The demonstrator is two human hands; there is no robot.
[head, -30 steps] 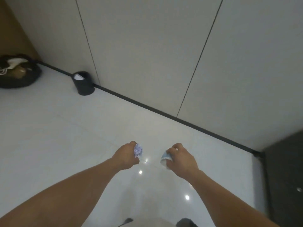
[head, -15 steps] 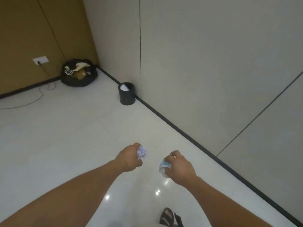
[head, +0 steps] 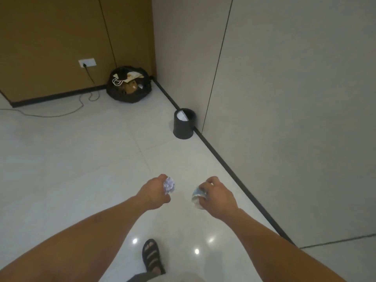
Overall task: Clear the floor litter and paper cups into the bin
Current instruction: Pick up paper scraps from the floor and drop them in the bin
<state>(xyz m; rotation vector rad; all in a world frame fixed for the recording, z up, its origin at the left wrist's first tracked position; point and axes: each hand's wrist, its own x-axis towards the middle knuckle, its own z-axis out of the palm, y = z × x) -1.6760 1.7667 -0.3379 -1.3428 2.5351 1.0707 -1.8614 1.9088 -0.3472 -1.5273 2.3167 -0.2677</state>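
My left hand (head: 154, 192) is closed around a crumpled ball of white paper (head: 169, 185), held out over the pale tiled floor. My right hand (head: 215, 197) grips a paper cup (head: 197, 196) lying on its side, mouth turned down and left. A small black bin (head: 183, 124) stands upright against the grey wall ahead of both hands, with white paper showing inside it. Both hands are well short of the bin.
A black rubbish bag (head: 129, 84) full of litter sits in the far corner. A cable (head: 61, 112) runs across the floor from a wall socket (head: 87, 63). A dark skirting strip (head: 234, 176) lines the right wall. My sandalled foot (head: 152, 256) is below.
My view has swung left and the bin has shifted from the upper left toward the centre, appearing nearer. Both hands keep their hold on the paper ball and the cup.
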